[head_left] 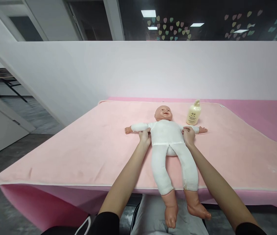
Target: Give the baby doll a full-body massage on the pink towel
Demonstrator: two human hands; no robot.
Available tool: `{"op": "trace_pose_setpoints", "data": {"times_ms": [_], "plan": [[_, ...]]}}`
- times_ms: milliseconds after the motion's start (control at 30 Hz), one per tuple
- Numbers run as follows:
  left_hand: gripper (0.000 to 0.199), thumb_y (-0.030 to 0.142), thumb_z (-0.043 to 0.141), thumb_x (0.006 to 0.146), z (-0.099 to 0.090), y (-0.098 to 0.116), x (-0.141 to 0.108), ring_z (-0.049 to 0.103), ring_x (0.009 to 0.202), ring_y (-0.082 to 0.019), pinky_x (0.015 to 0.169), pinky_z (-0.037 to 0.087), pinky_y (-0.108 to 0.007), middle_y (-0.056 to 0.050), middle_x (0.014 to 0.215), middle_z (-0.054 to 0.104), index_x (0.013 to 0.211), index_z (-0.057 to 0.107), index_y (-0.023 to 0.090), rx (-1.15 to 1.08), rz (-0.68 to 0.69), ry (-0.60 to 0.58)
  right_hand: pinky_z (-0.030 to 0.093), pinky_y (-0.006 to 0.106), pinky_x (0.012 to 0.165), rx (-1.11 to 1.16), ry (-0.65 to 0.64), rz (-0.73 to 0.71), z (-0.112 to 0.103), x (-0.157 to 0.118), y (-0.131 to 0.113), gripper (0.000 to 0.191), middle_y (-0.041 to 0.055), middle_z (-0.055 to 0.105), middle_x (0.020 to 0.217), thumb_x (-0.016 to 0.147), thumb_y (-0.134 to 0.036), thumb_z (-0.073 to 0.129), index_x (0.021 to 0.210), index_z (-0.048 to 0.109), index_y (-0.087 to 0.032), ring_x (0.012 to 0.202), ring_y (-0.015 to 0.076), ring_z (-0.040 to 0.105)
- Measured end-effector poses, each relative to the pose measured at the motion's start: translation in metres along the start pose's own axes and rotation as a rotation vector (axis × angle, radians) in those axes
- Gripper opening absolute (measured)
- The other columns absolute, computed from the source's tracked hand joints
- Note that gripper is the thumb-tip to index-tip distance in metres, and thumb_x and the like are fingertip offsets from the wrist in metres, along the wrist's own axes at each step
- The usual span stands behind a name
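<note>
A baby doll (166, 133) with a white cloth body lies on its back on the pink blanket (80, 147). Its head points to the far side, its arms stretch out sideways, and its feet hang over the near edge. My left hand (145, 136) is closed on the doll's arm at the left, close to the armpit. On the other side, my right hand (189, 135) pinches the cloth of the opposite upper arm. Both sets of fingertips are partly hidden. Just beyond my right hand stands a pale yellow pump bottle (193, 113).
Behind the table rises a white wall (138, 68) with dark glass above it, dotted with heart stickers. A bright pink cover (255, 114) shows under the blanket at the right and front. The table's front edge is close to my lap.
</note>
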State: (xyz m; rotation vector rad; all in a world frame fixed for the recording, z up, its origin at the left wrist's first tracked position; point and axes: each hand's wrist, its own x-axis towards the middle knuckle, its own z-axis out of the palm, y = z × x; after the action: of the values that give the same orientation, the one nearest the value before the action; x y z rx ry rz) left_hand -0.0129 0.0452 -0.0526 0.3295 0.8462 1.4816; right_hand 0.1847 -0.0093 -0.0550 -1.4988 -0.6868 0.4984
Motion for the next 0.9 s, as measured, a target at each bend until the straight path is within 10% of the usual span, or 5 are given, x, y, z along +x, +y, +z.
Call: {"op": "trace_pose_setpoints", "data": {"times_ms": [367, 667, 900], "plan": [[0.019, 0.001, 0.058, 0.07, 0.004, 0.004, 0.004, 0.064, 0.073, -0.014, 0.073, 0.054, -0.027, -0.003, 0.074, 0.065, 0.084, 0.054, 0.014, -0.028, 0.049, -0.081, 0.045, 0.026, 0.07, 0.035, 0.018, -0.009, 0.007, -0.005, -0.005, 0.015, -0.0027, 0.057, 0.068, 0.053, -0.015, 0.052, 0.066, 0.054, -0.021, 0.069, 0.014, 0.054], [0.024, 0.017, 0.072, 0.064, 0.008, 0.006, -0.016, 0.066, 0.076, -0.024, 0.073, 0.054, -0.037, -0.016, 0.089, 0.067, 0.085, 0.063, 0.007, 0.292, -0.105, -0.269, 0.043, 0.02, 0.043, 0.498, -0.038, 0.318, 0.012, -0.006, -0.001, 0.02, -0.0085, 0.036, 0.043, 0.054, -0.006, 0.046, 0.055, 0.034, -0.022, 0.042, 0.0085, 0.042], [0.032, 0.018, 0.077, 0.061, 0.009, 0.013, -0.021, 0.066, 0.082, -0.026, 0.077, 0.053, -0.037, -0.017, 0.094, 0.067, 0.088, 0.063, 0.009, 0.281, -0.157, -0.349, 0.055, 0.024, 0.058, 0.635, -0.097, 0.534, 0.01, -0.009, -0.003, 0.022, -0.0032, 0.059, 0.059, 0.06, 0.002, 0.041, 0.068, 0.049, -0.018, 0.06, 0.0114, 0.061]]}}
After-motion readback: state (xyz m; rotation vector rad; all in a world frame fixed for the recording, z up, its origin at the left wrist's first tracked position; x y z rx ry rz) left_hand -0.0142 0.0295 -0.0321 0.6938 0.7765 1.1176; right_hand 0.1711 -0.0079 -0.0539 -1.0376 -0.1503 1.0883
